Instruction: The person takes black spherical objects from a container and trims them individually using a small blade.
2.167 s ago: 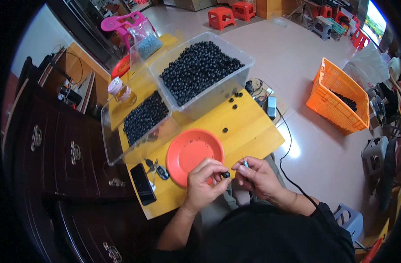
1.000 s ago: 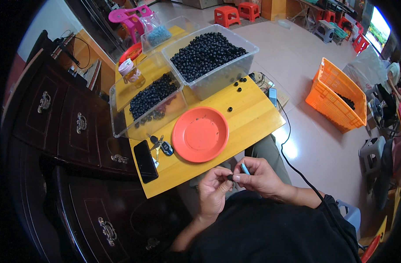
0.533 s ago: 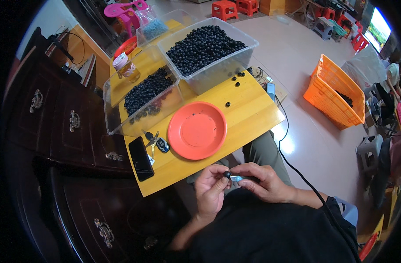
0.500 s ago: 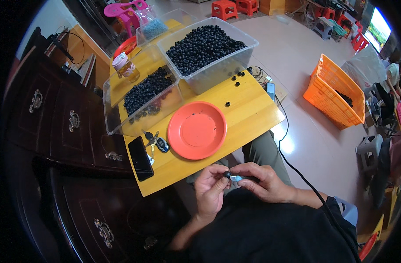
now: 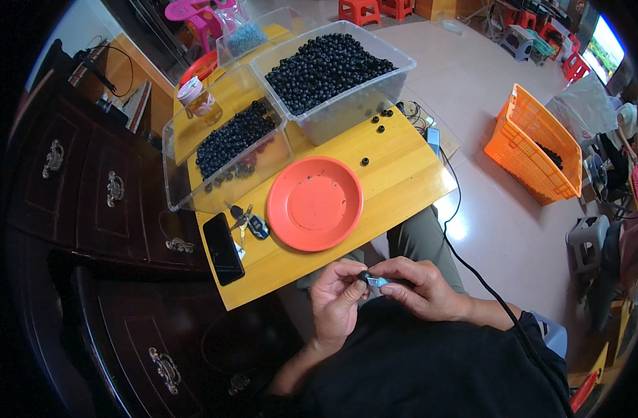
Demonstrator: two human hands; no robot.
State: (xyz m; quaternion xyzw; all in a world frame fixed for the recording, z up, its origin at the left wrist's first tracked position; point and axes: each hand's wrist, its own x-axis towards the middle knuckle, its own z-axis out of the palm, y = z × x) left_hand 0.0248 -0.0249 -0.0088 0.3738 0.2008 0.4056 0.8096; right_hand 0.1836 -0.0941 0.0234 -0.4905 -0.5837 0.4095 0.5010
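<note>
In front of my body, beyond the table's near edge, my left hand (image 5: 336, 306) pinches a small round black part (image 5: 364, 276) between thumb and fingers. My right hand (image 5: 427, 291) is closed on a small knife (image 5: 379, 282) with a light blue piece at the base of its short, pale blade. The blade tip meets the black part, or lies right beside it; the fingers hide the exact contact. Just past my hands, a shallow orange-red plastic bowl (image 5: 315, 235) on the table has a few dark scraps in it.
On the yellow table (image 5: 395, 184) stand a large clear bin (image 5: 354, 115) and a smaller one (image 5: 183, 191), both holding many black parts. Loose black parts (image 5: 365, 161), keys (image 5: 242, 221), a phone (image 5: 223, 249) and a drink bottle (image 5: 200, 103) lie about. A black cable (image 5: 472, 268) runs at right.
The view has shifted slightly. Both hands keep their grips and almost the same place, with the blade angled a little differently against the black part.
</note>
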